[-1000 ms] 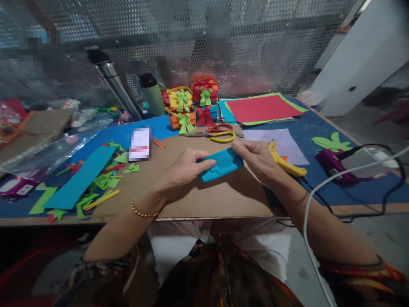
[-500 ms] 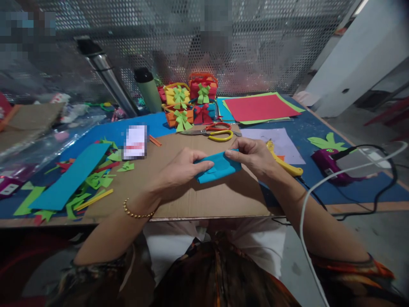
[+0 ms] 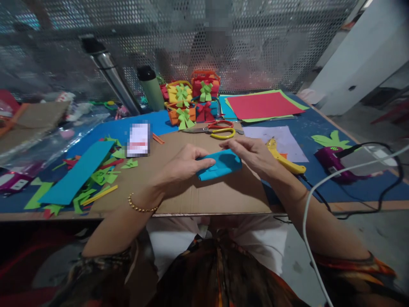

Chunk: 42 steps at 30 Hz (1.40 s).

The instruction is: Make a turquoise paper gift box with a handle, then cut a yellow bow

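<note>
A folded blue paper piece hangs over the brown cardboard. My left hand pinches its left end, thumb on top. At its right end, my right hand touches the upper edge, with the fingers bent over the back; part of the fingertips is hidden. Behind the hands lie scissors with one red and one yellow handle loop. A yellow glue gun rests to the right of my right hand, partly on a pale sheet.
Small decorated paper boxes are grouped at the back beside a green bottle. Left lie a blue strip and green scraps. Red paper is back right. A white cable crosses near my right forearm.
My right thumb has shifted off the front of the blue paper, and that hand now sits at its upper right edge. The camera view has shifted slightly.
</note>
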Motion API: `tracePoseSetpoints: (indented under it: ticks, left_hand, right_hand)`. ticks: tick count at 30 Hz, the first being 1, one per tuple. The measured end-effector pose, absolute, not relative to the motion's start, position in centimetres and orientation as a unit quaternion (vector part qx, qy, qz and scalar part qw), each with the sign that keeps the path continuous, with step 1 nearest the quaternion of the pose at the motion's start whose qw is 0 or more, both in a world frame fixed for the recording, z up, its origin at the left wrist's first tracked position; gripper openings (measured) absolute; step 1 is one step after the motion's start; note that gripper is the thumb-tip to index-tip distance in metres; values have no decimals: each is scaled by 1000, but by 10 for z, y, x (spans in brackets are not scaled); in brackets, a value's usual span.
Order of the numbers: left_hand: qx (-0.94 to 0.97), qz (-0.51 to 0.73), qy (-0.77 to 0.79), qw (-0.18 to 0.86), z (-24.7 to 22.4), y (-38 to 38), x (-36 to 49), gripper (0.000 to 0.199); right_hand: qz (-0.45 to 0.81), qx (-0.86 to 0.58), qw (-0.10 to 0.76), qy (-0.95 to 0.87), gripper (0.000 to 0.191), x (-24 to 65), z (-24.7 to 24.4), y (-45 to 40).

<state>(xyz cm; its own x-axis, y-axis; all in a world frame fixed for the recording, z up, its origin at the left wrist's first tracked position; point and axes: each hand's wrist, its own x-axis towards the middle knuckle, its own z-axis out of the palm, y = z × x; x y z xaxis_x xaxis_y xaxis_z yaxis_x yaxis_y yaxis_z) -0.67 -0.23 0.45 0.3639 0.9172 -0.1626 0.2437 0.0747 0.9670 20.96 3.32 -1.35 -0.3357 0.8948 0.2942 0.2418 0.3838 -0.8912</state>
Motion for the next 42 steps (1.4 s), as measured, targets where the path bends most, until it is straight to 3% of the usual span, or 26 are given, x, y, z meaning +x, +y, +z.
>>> tracePoseSetpoints:
  ticks: [9,15,28,35,42]
  left_hand:
    - [642,276,474,536,3,-3,-5,34]
    - [579,285,480,594,6,-3,-5,33]
    - [629,310,499,510,11,5,-14,33]
    - [649,304,492,494,4,6,-15,29]
    - [609,345,431,570,-18,33,-19,30]
  right_hand:
    - [354,-380,351,-779,47,207,-21,37]
    - [375,-383,356,-765,59,213,-22,40]
    - [297,-419,405,-756,29,221,-24,46]
    - [280,-419,410,-760,36,222,-27,48]
    - [340,-421,373,-754,45,215,-39,58]
